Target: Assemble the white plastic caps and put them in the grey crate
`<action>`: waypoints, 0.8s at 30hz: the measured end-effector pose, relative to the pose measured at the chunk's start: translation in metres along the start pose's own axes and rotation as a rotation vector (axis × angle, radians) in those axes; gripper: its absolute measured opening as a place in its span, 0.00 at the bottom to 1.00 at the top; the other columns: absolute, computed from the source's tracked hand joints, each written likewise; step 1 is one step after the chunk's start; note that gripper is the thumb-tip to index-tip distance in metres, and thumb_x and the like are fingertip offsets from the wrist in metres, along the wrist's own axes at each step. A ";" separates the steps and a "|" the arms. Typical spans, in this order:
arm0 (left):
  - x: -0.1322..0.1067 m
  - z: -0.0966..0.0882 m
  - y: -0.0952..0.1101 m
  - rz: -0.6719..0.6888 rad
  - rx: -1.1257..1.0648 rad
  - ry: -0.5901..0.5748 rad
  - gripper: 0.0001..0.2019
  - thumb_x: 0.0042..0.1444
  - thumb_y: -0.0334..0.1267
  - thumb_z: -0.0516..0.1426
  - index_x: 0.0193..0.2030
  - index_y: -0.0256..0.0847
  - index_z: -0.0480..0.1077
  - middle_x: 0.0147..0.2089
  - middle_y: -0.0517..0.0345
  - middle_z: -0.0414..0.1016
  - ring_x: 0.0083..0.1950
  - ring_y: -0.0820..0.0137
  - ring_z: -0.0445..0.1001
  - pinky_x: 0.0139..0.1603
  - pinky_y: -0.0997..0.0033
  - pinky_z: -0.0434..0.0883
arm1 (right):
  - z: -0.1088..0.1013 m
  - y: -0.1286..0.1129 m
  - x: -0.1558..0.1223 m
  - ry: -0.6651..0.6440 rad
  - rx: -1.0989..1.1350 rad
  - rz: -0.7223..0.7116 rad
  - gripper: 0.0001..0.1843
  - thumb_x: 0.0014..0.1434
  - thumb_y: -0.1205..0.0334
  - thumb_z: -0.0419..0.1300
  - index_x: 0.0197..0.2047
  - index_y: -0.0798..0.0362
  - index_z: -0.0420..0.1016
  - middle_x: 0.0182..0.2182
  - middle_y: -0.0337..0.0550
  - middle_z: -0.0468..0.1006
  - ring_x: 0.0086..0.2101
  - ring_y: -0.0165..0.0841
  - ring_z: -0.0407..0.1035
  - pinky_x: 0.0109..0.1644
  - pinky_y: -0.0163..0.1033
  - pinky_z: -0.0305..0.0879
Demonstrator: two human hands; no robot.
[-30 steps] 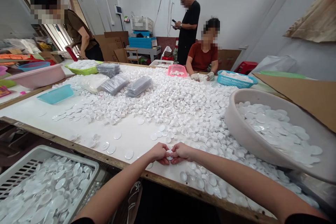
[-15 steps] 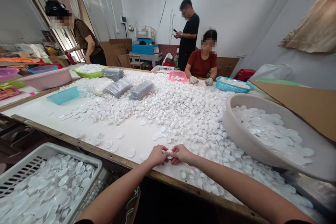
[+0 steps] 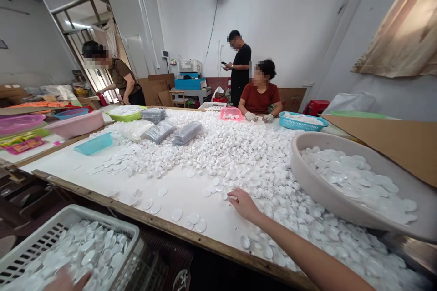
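My right hand (image 3: 245, 203) reaches forward on the white table (image 3: 177, 191), fingers stretched out, fingertips touching a small white cap (image 3: 225, 196) at the near edge of a big pile of white caps (image 3: 239, 150). My left hand (image 3: 64, 280) shows only partly at the bottom edge. It is low over a white slatted basket (image 3: 41, 236) full of flat white discs, and its fingers are blurred and cut off. A few loose discs (image 3: 191, 218) lie on the table between the two hands.
A large beige basin (image 3: 307, 177) of white discs stands at the right, by a cardboard sheet (image 3: 392, 136). Clear packs (image 3: 186, 132), a teal tray (image 3: 94, 143) and coloured baskets sit further back. A gloved seated person (image 3: 260, 95) works opposite; two others stand behind.
Both hands held a cap together at the table's near edge. Now they are apart: the left has dropped to the basket, the right has reached forward to the pile. The camera has tilted up.
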State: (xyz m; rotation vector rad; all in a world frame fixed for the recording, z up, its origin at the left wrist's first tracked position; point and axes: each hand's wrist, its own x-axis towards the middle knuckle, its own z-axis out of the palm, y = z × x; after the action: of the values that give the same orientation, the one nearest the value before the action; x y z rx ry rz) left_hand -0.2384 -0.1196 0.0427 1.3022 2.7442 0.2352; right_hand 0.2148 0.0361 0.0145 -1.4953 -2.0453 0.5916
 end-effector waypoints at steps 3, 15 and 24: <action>-0.023 0.013 0.089 0.348 -0.240 -0.145 0.22 0.49 0.47 0.44 0.51 0.41 0.55 0.35 0.56 0.71 0.36 0.67 0.70 0.37 0.71 0.63 | 0.020 -0.006 0.003 -0.012 -0.095 -0.053 0.14 0.48 0.68 0.50 0.40 0.52 0.69 0.42 0.44 0.68 0.39 0.32 0.63 0.43 0.36 0.57; -0.018 0.117 0.290 0.691 -0.203 -0.081 0.18 0.51 0.44 0.44 0.48 0.44 0.61 0.44 0.51 0.60 0.41 0.66 0.63 0.41 0.67 0.59 | 0.021 -0.013 -0.020 -0.079 0.167 0.131 0.19 0.46 0.67 0.51 0.44 0.53 0.62 0.25 0.38 0.71 0.24 0.26 0.65 0.28 0.30 0.59; -0.024 0.102 0.279 0.684 -0.698 -0.256 0.11 0.47 0.38 0.50 0.37 0.39 0.65 0.32 0.57 0.69 0.34 0.72 0.67 0.37 0.73 0.62 | 0.049 -0.003 -0.025 -0.063 0.465 0.384 0.15 0.50 0.59 0.48 0.37 0.57 0.67 0.30 0.43 0.71 0.16 0.21 0.63 0.16 0.26 0.55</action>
State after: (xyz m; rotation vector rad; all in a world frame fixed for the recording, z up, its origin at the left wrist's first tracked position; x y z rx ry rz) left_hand 0.0041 0.0458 -0.0069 1.7839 1.6602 0.8939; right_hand 0.1872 0.0100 -0.0250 -1.5905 -1.5180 1.1851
